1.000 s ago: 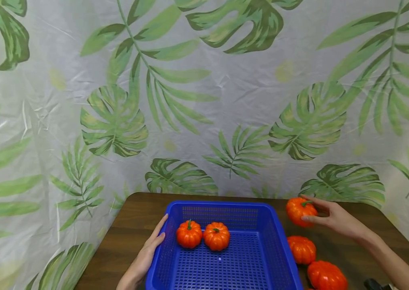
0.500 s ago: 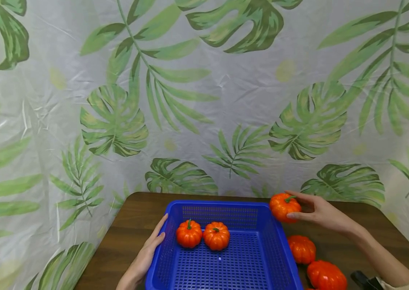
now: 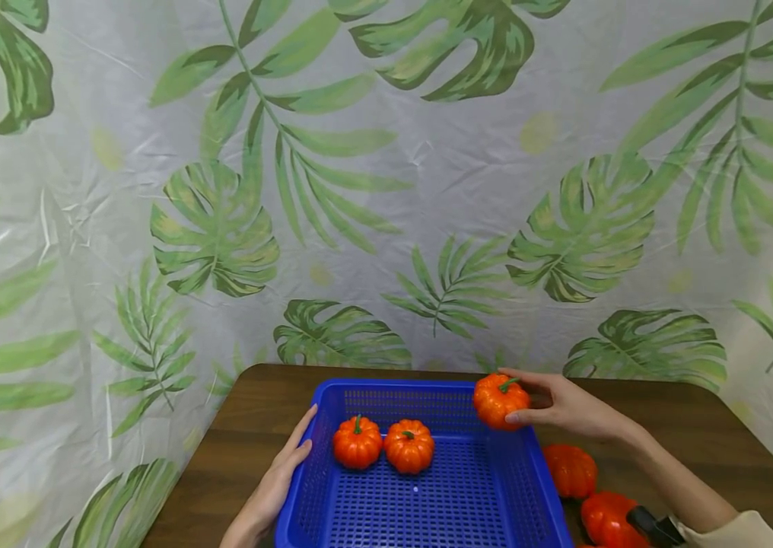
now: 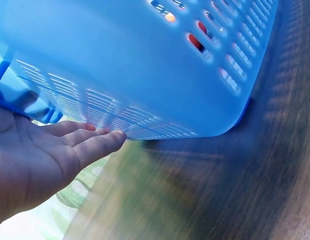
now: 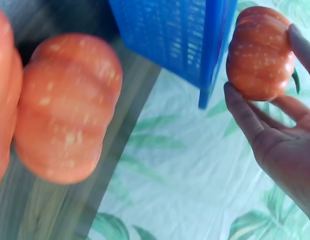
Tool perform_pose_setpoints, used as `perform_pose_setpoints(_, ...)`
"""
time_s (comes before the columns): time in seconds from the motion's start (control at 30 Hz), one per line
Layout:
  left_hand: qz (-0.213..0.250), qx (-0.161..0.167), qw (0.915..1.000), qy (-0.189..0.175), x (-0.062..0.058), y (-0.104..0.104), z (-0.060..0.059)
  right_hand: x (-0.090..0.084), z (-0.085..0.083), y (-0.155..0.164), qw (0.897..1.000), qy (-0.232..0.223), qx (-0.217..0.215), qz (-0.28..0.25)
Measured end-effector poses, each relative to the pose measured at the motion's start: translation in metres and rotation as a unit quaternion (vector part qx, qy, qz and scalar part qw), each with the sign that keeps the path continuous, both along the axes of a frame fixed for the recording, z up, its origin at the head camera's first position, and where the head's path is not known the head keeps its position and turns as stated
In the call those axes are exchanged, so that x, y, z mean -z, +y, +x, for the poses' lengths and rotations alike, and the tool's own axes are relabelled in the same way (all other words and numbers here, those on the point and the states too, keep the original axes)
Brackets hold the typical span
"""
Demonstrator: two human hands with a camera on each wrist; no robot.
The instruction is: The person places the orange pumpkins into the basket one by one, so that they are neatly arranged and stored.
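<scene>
A small orange pumpkin (image 3: 496,401) with a green stem is held by my right hand (image 3: 564,407) over the right back rim of the blue plastic basket (image 3: 530,472). In the right wrist view, thumb and fingers pinch this pumpkin (image 5: 260,55) from opposite sides, beside the basket wall (image 5: 167,35). My left hand (image 3: 270,487) rests along the basket's left side. Its fingers (image 4: 102,147) lie straight against the outer wall in the left wrist view. Inside the basket, two similar pumpkins sit side by side, one at the left (image 3: 357,443) and one nearer the middle (image 3: 410,447).
To the right of the basket, more pumpkins stand on the dark wooden table (image 3: 222,449), among them one near the wall (image 3: 570,472) and one closer to me (image 3: 609,517). A black strap piece (image 3: 653,525) shows at the right sleeve. Behind hangs a leaf-patterned curtain (image 3: 455,198).
My right hand has carried the pumpkin leftward from above the table, across to the basket's right rim. The left hand and the two pumpkins in the basket have stayed put.
</scene>
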State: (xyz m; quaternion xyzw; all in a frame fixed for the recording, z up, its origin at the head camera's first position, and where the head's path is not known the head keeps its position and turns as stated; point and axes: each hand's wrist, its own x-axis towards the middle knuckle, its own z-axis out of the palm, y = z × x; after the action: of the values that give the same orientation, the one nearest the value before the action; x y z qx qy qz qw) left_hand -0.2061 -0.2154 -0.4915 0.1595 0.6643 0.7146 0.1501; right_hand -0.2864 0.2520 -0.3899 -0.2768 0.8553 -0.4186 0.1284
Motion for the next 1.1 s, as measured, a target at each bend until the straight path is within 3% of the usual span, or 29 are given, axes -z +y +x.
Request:
perform_pose_setpoints(0.17, 0.001, 0.002, 1.0, 0.0, -0.001, 0.001, 0.0, 0.003, 0.002, -0.012, 1.0, 0.003, 0.003, 0.01)
perform_pose_setpoints(0.4, -0.003, -0.001, 1.0, 0.002, -0.002, 0.002, 0.0, 0.013, 0.001, -0.023, 0.997, 0.053, -0.045, 0.018)
perform_pose_setpoints(0.53, -0.001, 0.003, 1.0, 0.003, -0.001, 0.002, 0.0, 0.02, 0.002, -0.03, 0.997, 0.054, -0.054, 0.02)
perform_pose_setpoints(1.1, -0.013, -0.015, 0.9998, 0.005, -0.001, 0.002, 0.002, 0.038, 0.008, -0.06, 0.987, 0.113, -0.044, 0.104)
